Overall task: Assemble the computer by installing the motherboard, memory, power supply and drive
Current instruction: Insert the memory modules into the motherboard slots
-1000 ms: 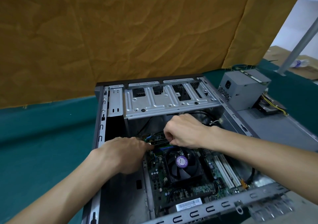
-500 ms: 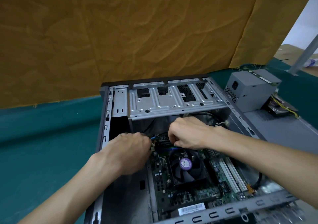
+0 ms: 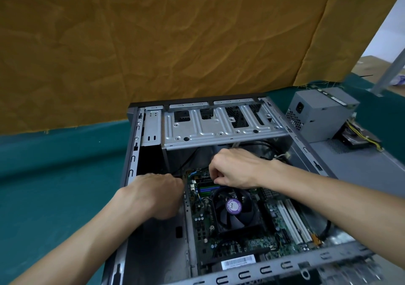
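Both hands are down inside the open computer case (image 3: 140, 153), working at the memory slots (image 3: 205, 188) beside the CPU fan (image 3: 233, 209). The right hand (image 3: 236, 170) has its fingers curled at the near end of a memory stick (image 3: 206, 184) standing in the slots, seemingly pinching or pressing it. The left hand (image 3: 153, 193) is curled at the board's left edge; its fingertips are hidden, so whether it holds anything cannot be told.

The motherboard (image 3: 219, 236) already lies in the case — the step in hand looks like seating the memory. Next calls for even downward pressure at both ends until the latches catch.

The power supply (image 3: 315, 111) and what appears to be the drive (image 3: 355, 140) wait outside, right of the case, on the green desk (image 3: 54, 175).
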